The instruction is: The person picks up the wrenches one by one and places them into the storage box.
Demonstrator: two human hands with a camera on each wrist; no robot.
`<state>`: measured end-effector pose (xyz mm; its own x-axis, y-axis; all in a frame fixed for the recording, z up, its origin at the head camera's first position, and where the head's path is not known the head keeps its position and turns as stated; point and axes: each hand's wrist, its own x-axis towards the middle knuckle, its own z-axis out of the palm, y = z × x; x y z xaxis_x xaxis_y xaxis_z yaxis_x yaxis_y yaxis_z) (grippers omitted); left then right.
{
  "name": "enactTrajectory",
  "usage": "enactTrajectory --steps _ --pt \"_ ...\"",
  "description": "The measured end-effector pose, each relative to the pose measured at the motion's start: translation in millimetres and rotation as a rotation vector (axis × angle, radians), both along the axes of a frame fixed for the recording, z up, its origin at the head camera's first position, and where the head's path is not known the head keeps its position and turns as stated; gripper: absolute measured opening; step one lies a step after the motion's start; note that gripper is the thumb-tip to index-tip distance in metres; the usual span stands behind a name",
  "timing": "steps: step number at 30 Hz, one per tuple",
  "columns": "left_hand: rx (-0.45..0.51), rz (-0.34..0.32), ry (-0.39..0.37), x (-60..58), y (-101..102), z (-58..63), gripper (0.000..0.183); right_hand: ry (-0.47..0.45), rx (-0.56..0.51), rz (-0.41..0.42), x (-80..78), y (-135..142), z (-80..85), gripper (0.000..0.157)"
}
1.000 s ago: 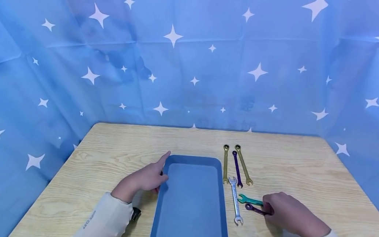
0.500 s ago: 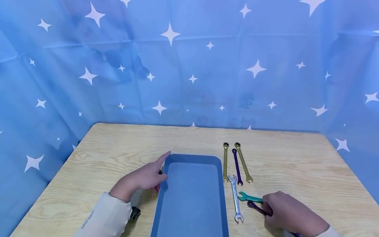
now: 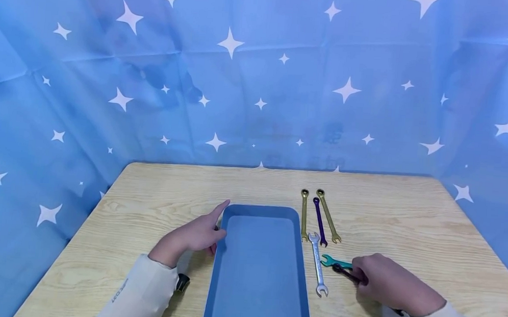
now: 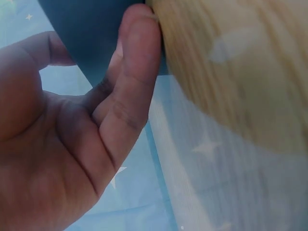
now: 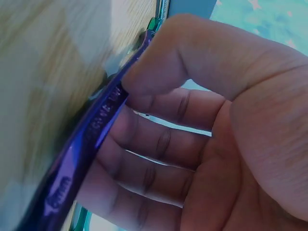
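My right hand (image 3: 384, 281) pinches a purple combination wrench (image 5: 98, 130) between thumb and fingers, just over the table. Its ring end (image 3: 339, 269) points toward the tray, and my palm hides the rest in the head view. A green wrench (image 3: 332, 261) lies under that hand, its open end showing. My left hand (image 3: 196, 235) holds the left wall of a blue tray (image 3: 265, 212), with thumb over the rim and index finger stretched toward the far corner. In the left wrist view, its other fingers (image 4: 137, 72) lie against the outer wall.
Right of the tray lie a silver double open-end wrench (image 3: 317, 265), a gold wrench (image 3: 304, 216), another gold wrench (image 3: 329, 217) and a dark purple wrench (image 3: 320, 222). The wooden table (image 3: 168, 184) meets a blue starred cloth (image 3: 259, 80) behind.
The purple wrench's ring end has tilted and come over next to the green wrench, as the right hand keeps its grip. The left hand stays at the tray.
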<state>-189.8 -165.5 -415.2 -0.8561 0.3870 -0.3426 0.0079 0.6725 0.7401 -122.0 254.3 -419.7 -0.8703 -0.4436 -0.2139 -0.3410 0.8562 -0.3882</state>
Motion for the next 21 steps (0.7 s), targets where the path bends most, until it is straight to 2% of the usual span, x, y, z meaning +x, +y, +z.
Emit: enactTrajectory --steps 6,11,15,18,21 --pt "-0.014 -0.018 0.000 -0.5 -3 -2.1 0.081 -0.036 -0.009 0.008 -2.4 -2 -0.3 0.026" --pt "-0.023 -0.050 0.012 -1.9 -2 -4.1 0.081 -0.034 -0.043 0.052 -4.6 -1 3.7 0.020" --pt "-0.025 -0.065 0.000 -2.4 -2 -4.2 0.080 -0.026 -0.150 0.084 -6.1 -3 8.4 0.018" --pt "-0.017 -0.065 -0.011 -2.6 -2 -4.7 0.080 -0.025 -0.254 0.073 -6.1 -6 12.0 0.019" --pt "-0.004 -0.058 -0.021 -2.5 -3 -4.6 0.080 -0.020 -0.347 0.050 -5.7 -10 15.1 0.013"
